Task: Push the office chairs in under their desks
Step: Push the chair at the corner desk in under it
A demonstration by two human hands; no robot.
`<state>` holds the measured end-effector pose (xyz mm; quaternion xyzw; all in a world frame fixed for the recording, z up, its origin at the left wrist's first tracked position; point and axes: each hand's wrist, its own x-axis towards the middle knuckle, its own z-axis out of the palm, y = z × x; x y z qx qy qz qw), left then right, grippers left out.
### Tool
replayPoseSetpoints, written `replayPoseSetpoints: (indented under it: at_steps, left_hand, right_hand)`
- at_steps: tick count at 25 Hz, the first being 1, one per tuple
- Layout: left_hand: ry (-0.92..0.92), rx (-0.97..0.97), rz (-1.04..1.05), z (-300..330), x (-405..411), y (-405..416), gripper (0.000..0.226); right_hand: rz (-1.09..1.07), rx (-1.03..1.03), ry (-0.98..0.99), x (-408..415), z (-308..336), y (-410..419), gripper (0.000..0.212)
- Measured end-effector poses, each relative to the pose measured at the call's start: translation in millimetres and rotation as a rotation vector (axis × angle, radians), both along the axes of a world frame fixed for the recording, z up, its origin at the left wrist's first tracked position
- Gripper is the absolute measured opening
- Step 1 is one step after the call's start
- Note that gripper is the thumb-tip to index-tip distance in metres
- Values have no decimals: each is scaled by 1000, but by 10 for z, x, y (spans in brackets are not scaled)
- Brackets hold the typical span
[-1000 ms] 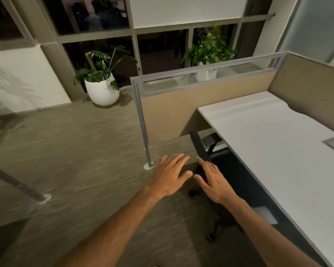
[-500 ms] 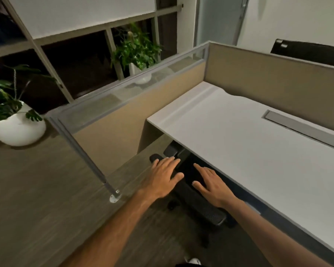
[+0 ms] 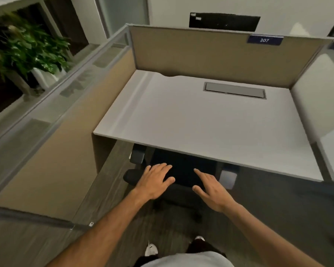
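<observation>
Both forearms are bare with no sleeves, watch or rings on the left hand (image 3: 156,181) or right hand (image 3: 210,191), above a white shirt (image 3: 183,260), dark trousers (image 3: 202,247) and white shoes (image 3: 151,249) at bottom centre.

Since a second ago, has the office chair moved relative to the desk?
Yes. The office chair now sits squarely at the desk front edge, seat tucked beneath, where earlier it stood angled at the desk's corner. Both hands rest open on its backrest.

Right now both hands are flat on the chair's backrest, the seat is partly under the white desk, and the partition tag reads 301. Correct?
Not quite. In the head view the blue tag reads 307. The rest holds: left hand and right hand on the chair, desk.
</observation>
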<state>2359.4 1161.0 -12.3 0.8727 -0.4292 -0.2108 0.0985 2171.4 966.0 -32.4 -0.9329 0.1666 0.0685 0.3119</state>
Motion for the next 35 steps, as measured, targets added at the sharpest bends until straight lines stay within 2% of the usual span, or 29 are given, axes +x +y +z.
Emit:
replayPoseSetpoints:
  at_steps: [3,8,14,18,22,27,35]
  left_hand:
    - [19,15,-116,-274,188,144,63]
    - [71,89,-174,-552,256,375,63]
    - [39,129,-212,-710,423,552,59]
    - [38,141,-218,-769,554,564,59]
    - [14,215,-233,-803,730,536,71]
    - [-17,257,-218,-871,888,469,76]
    - [-120,216,-239,-986,1075,343,94]
  right_hand:
    - [-122,-6,55,-124,-211,293,68]
    - [-161,-69,156,-257,-400,583,63]
    - [-196,-151,265,-267,-592,688,60]
    - [-231,-141,322,-231,-649,587,58]
    - [-252,-208,396,-187,-638,362,53]
    - [-251,-258,388,-87,-722,266,63]
    - [-238,-290,329,17,-795,91,84]
